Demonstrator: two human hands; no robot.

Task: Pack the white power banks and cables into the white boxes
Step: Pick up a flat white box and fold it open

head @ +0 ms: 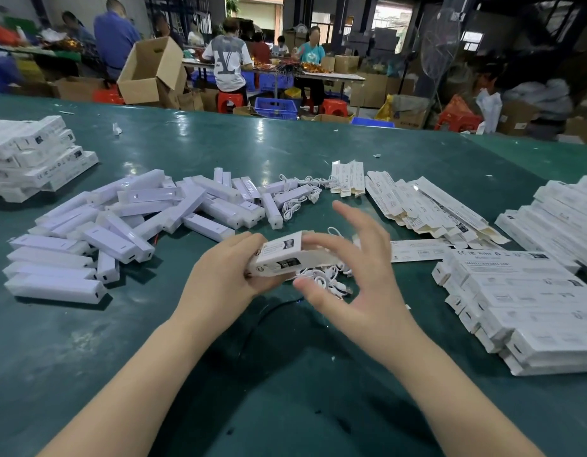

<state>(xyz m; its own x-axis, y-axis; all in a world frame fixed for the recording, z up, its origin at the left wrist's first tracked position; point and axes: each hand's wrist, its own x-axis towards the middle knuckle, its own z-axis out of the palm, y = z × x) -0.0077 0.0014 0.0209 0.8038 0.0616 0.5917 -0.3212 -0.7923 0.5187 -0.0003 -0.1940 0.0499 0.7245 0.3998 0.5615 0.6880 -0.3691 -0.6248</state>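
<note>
My left hand [226, 275] grips a white printed box [282, 253] at its near end, holding it just above the green table [219, 140]. My right hand [354, 268] hovers at the box's far end, fingers spread and relaxed, index finger touching the box top. Under the right hand lies a bundle of white cables [325, 275]. A heap of white power banks [137, 219] spreads across the left middle of the table. More loose cables [298, 192] lie behind the box.
Flat unfolded boxes [427, 206] fan out at centre right. Stacks of closed white boxes sit at the right [529, 308] and at the far left [31, 156]. Beyond the table, people sit at benches among cardboard cartons and blue crates.
</note>
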